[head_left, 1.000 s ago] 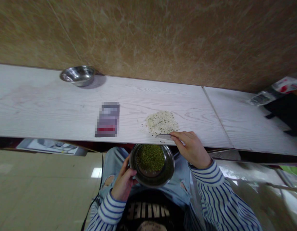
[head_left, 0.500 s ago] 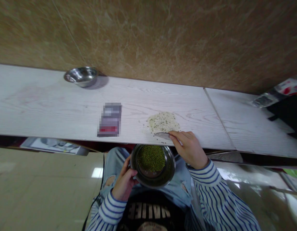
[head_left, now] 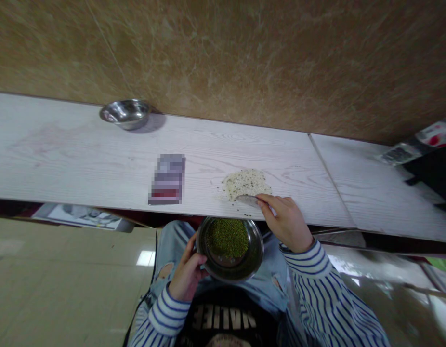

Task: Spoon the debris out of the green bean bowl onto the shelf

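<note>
My left hand (head_left: 189,270) grips the left rim of a steel bowl (head_left: 257,264), thumb on the near side. Green mung beans (head_left: 228,236) lie inside it. The bowl is over my lap, just below the counter's front edge. Between thumb and fingers, my right hand (head_left: 286,219) pinches a thin, flat, greyish piece (head_left: 247,200) with a rounded edge, perhaps a spoon; I cannot tell its kind. This piece rests at the near edge of a flat heap of pale grains (head_left: 247,183) mixed with dark green beans. A few stray beans dot the wood around the heap.
A second steel bowl (head_left: 126,115) stands at the back left of the white wood-grain counter (head_left: 82,159), against the wall. A pixelated flat rectangle (head_left: 167,179) lies left of the heap. At the far right are a black object (head_left: 434,168) and a clear-and-red packet (head_left: 414,144).
My right hand and the flat piece have moved slightly right and away from me, further against the heap's near edge. My left hand and the bowl stay about where they were.
</note>
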Available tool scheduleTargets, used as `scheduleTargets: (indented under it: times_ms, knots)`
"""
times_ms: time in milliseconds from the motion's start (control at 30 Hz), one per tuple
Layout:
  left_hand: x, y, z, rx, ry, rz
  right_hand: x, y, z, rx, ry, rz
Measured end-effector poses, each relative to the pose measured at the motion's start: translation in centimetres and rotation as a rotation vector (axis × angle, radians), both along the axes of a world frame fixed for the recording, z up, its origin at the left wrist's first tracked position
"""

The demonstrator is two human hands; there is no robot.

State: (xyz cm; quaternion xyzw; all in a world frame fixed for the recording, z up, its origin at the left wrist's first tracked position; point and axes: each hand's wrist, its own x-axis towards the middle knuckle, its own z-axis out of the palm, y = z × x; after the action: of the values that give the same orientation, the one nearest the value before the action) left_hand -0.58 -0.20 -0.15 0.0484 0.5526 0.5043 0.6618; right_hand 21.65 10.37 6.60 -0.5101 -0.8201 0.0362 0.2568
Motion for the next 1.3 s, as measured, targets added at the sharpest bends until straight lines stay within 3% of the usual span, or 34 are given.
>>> scheduleTargets:
  times_ms: [533, 1300]
  knots:
    - [0.1, 0.1, 0.5, -0.012, -0.002, 0.015, 0.3, -0.1, 0.3, -0.065, -0.007, 0.052]
    - [-0.3, -0.1, 0.1, 0.015, 0.003, -0.007, -0.7, 0.0, 0.7, -0.119, -0.027, 0.191]
